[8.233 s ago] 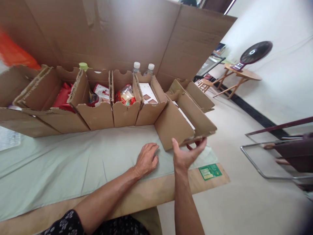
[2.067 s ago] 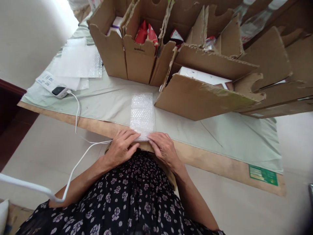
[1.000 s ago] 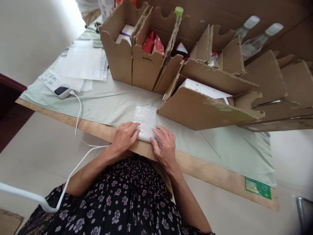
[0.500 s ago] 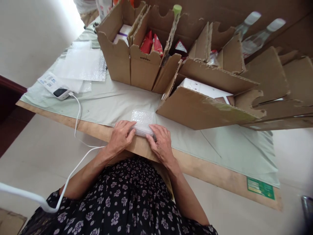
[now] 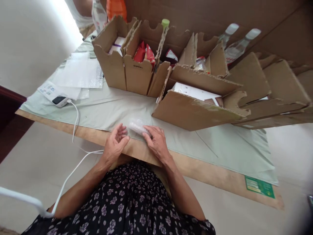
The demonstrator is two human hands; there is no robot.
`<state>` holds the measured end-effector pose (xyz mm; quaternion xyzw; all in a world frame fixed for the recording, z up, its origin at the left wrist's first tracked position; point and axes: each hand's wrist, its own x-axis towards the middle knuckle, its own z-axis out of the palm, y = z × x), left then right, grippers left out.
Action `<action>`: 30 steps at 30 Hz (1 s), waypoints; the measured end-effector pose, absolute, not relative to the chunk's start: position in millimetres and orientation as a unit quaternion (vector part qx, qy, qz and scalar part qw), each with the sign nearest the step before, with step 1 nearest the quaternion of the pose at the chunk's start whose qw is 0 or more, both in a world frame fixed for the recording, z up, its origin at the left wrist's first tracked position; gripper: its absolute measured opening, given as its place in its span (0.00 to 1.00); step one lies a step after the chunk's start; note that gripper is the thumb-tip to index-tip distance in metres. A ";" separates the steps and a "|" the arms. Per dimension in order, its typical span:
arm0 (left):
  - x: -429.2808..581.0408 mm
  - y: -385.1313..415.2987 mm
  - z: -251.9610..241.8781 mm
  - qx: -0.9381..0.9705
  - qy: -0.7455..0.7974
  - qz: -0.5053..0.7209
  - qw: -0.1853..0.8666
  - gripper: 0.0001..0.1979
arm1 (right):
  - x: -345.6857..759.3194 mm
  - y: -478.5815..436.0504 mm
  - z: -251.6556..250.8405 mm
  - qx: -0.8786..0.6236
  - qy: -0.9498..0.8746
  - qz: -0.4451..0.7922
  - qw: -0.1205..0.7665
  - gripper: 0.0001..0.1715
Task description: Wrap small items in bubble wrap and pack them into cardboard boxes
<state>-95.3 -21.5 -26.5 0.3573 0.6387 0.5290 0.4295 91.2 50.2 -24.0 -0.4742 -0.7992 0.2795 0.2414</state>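
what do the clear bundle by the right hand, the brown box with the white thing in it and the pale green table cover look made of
Clear bundle: probably plastic bubble wrap; shiny, see-through, bumpy.

Brown box: corrugated cardboard, mostly matt, judging by its rough, ridged cut edges.

Pale green cover: likely thin matt fabric, given its soft creases; fibre unclear.

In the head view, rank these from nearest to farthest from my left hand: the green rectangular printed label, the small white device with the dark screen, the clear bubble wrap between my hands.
1. Clear bubble wrap: just right of your left hand.
2. Small white device with the dark screen: off to the left.
3. Green rectangular printed label: far right.
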 end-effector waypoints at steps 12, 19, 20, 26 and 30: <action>-58.2 -5.5 -2.8 0.167 0.465 0.597 0.632 0.37 | 136.1 -1.3 -15.0 -0.477 -0.583 0.530 0.390 0.45; -37.1 3.2 2.3 0.267 0.440 0.570 0.641 0.29 | 150.6 -4.3 11.4 -0.500 -0.521 0.558 0.408 0.35; -36.4 6.7 2.4 0.288 0.427 0.576 0.635 0.29 | 155.6 -1.9 20.8 -0.508 -0.542 0.522 0.419 0.31; -39.4 28.6 -16.9 0.410 0.417 0.607 0.539 0.26 | 192.3 55.2 110.4 -0.480 -0.626 0.258 0.558 0.23; -35.9 29.6 -45.2 0.490 0.507 0.554 0.443 0.22 | 194.4 129.0 151.0 -0.484 -0.648 0.279 0.518 0.20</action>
